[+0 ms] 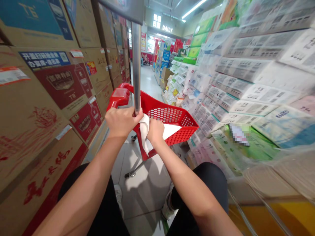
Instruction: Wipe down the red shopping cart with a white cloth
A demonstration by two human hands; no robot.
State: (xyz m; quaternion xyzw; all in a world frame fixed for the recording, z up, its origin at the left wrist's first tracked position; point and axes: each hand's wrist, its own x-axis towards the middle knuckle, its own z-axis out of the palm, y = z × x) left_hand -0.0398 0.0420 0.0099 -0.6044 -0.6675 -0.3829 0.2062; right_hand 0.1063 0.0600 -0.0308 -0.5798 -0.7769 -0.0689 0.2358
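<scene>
A red plastic shopping cart (172, 118) stands in a narrow store aisle just in front of me. A grey metal upright pole (136, 65) rises from its near end. My left hand (122, 122) is closed round the base of that pole. My right hand (155, 131) is closed on a white cloth (144, 127), pressed against the red cart frame beside the pole. The cloth hangs down below my fingers. Something flat and white lies in the basket.
Stacked brown cardboard cartons (49, 98) wall the left side. Plastic-wrapped tissue packs (246, 91) fill the shelves on the right. The tiled aisle floor (147, 82) runs ahead toward a "DAILY" sign (167, 29). My knees in black trousers show below.
</scene>
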